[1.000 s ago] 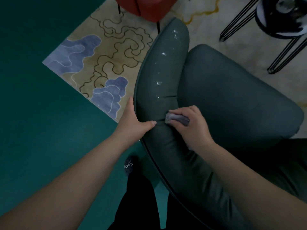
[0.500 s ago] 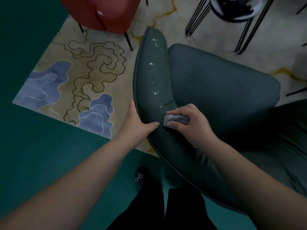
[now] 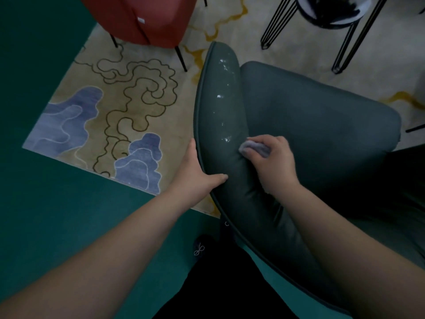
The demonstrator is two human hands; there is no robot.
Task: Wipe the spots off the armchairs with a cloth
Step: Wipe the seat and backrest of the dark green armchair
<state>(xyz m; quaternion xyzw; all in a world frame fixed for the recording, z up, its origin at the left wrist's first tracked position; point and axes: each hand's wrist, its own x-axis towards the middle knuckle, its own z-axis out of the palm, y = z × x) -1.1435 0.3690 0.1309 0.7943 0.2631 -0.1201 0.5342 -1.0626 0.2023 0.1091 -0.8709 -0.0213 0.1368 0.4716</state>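
Both forearms are bare, with no sleeves in view. The person wears black trousers (image 3: 227, 286) and a dark shoe (image 3: 200, 247) with a small white bow-like mark.

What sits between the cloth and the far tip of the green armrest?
Head view: bare armrest leather dotted with white spots, beyond the cloth.

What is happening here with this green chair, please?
A person is cleaning the dark green armchair. The right hand grips a small grey cloth and presses it on the padded armrest, just below the nearest white spots. The left hand holds the outer edge of the armrest, thumb on top. Several white spots lie further along the armrest, not yet wiped. A red chair stands behind on the patterned rug.
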